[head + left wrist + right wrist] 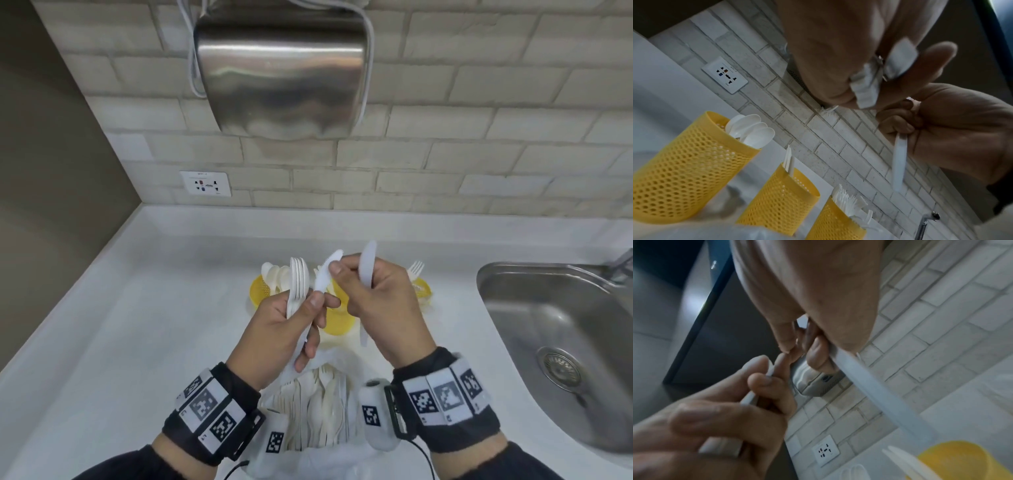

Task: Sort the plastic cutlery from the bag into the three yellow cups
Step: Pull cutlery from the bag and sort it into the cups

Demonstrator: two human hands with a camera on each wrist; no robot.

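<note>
Clearly the left hand (274, 329) grips a stacked bunch of forks (297, 281), tines up, with one knife (325, 274) crossing toward the right hand (376, 301), whose fingertips pinch its blade while the remaining fingers curl round a second knife (368, 262). To do this well, the pinched knife should probably slide clear before the forks shift. Beyond both hands stand the three yellow cups (684, 170); below the wrists lies the bag (318, 407); right of the right hand, the sink (555, 329) edge limits room.
</note>
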